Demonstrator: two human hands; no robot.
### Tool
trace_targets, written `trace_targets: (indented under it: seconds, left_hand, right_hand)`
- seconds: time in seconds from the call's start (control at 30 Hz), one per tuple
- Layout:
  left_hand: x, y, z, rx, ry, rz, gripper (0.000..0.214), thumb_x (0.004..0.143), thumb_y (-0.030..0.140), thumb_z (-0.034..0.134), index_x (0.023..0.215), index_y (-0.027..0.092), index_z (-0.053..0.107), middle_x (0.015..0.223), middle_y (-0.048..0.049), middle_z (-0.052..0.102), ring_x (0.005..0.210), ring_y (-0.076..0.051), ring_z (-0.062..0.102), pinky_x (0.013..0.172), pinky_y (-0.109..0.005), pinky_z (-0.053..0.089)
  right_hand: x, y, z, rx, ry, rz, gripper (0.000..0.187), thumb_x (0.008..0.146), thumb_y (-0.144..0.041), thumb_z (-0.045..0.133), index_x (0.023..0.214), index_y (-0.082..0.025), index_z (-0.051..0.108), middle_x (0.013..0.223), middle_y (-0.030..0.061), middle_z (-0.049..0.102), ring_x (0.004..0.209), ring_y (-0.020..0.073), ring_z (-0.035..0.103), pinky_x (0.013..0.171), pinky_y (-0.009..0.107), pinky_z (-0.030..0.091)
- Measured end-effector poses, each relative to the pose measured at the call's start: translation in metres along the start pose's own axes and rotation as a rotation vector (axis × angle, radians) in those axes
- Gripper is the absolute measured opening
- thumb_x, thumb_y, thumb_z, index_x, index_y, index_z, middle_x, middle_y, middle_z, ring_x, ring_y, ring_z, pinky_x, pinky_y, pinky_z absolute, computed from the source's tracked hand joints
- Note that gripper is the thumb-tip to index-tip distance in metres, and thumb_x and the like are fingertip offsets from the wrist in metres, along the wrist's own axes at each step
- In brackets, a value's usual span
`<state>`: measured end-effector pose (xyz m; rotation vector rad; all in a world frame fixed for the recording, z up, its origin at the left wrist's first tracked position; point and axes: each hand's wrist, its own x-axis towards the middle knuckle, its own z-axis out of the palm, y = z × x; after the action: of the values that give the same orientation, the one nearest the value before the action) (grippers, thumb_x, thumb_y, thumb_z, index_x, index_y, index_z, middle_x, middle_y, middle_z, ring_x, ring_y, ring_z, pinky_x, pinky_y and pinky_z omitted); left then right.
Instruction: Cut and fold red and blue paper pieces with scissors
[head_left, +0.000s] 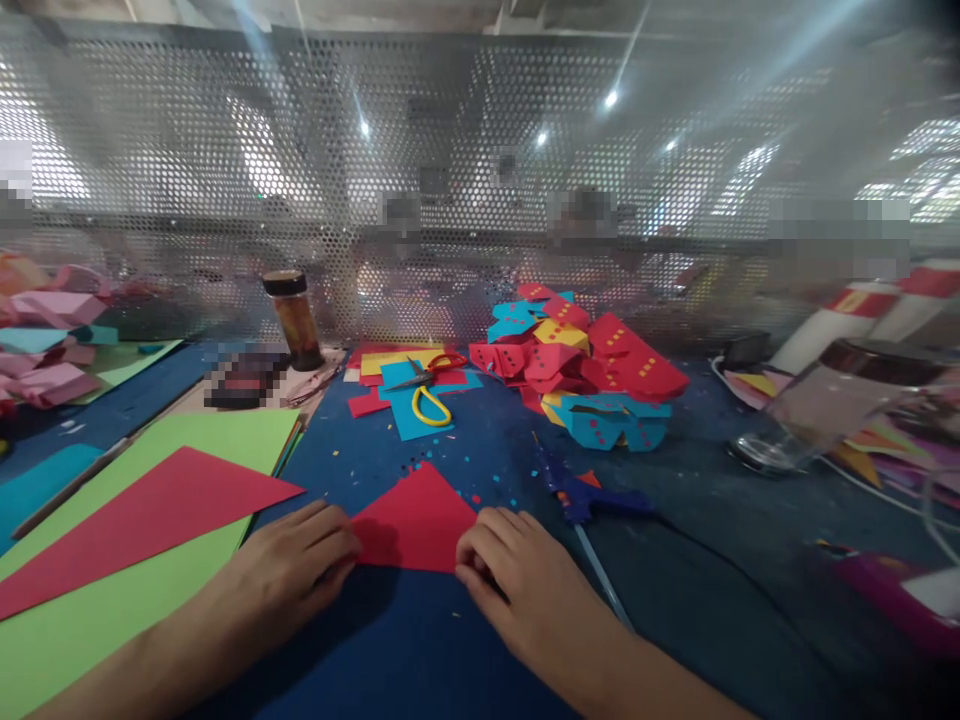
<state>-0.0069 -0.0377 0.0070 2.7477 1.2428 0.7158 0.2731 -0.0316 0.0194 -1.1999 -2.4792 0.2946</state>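
A red paper folded into a triangle (420, 525) lies in front of me on the blue table, its point facing away. My left hand (311, 550) grips its left corner, fingers curled and closed. At the opposite corner, my right hand (502, 560) pinches the paper between thumb and fingers. To the left, a second red paper triangle (176, 510) rests on a stack of green paper (97, 640). Scissors (427, 390) with yellow and red handles lie beyond the folded paper, on blue, red and yellow paper pieces.
Folded paper shapes with dots (577, 350) are piled at the back. A blue glue gun (592, 495) with a black cord lies right of my right hand. A dark-lidded bottle (294, 320) stands back left; a clear jar (817, 410) is at right. A perforated metal screen (450, 130) rises behind.
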Motion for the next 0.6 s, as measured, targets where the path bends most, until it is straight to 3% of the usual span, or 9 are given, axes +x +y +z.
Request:
trace_targets:
  seconds: [0.27,0.6]
  left_hand:
    - [-0.0004,-0.0029,0.0035,0.002,-0.032,0.017,0.021,0.096,0.016,0.042,0.095,0.024,0.062,0.084,-0.0017,0.063,0.075,-0.016,0.06,0.068,-0.026,0.048]
    - [-0.001,0.0005,0.0036,-0.05,-0.064,-0.015,0.019,0.098,0.019,0.041,0.091,0.023,0.058,0.086,-0.0018,0.062,0.077,-0.017,0.059,0.069,-0.027,0.047]
  right_hand:
    - [-0.0003,0.0031,0.0005,-0.031,0.022,-0.058,0.008,0.086,-0.017,0.067,0.085,-0.021,0.06,0.089,-0.0005,0.063,0.083,0.0181,0.055,0.074,0.033,0.036]
    - [0.0014,0.0014,-0.0005,-0.197,0.001,-0.143,0.007,0.093,-0.018,0.058,0.087,-0.02,0.062,0.089,0.0023,0.065,0.082,0.0189,0.057,0.073,0.033,0.036]
